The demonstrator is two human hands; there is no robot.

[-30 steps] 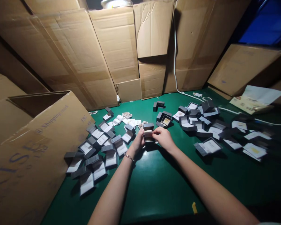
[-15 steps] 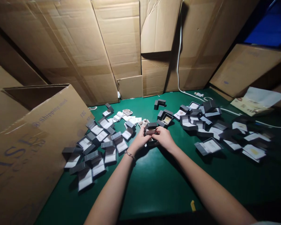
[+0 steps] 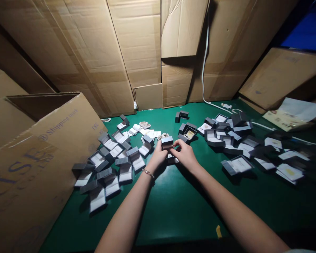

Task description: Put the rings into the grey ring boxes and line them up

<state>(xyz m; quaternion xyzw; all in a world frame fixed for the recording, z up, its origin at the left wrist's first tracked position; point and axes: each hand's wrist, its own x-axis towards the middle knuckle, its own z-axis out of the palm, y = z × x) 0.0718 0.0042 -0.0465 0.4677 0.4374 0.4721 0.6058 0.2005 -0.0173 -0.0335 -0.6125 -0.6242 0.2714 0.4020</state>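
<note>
My left hand point(image 3: 157, 157) and my right hand point(image 3: 184, 153) meet over the green table point(image 3: 173, 207), fingers pinched round a small grey hinged box point(image 3: 167, 142) held between them. A bracelet sits on my left wrist. Another small box part point(image 3: 172, 160) lies on the table just under my hands. To the left lies a spread of open grey boxes with white linings point(image 3: 113, 165). Another pile of open grey boxes point(image 3: 234, 140) lies to the right.
A big open cardboard shipping box point(image 3: 39, 154) stands at the left. Flattened cardboard sheets point(image 3: 137, 52) wall the back. A white cable point(image 3: 204, 70) runs down to the table. Paper cards point(image 3: 144, 131) lie behind my hands, a plastic packet point(image 3: 292, 112) at the far right.
The grey box between my hands was open with its pale insert showing; now its lid is down. The camera view has shifted slightly upward.
</note>
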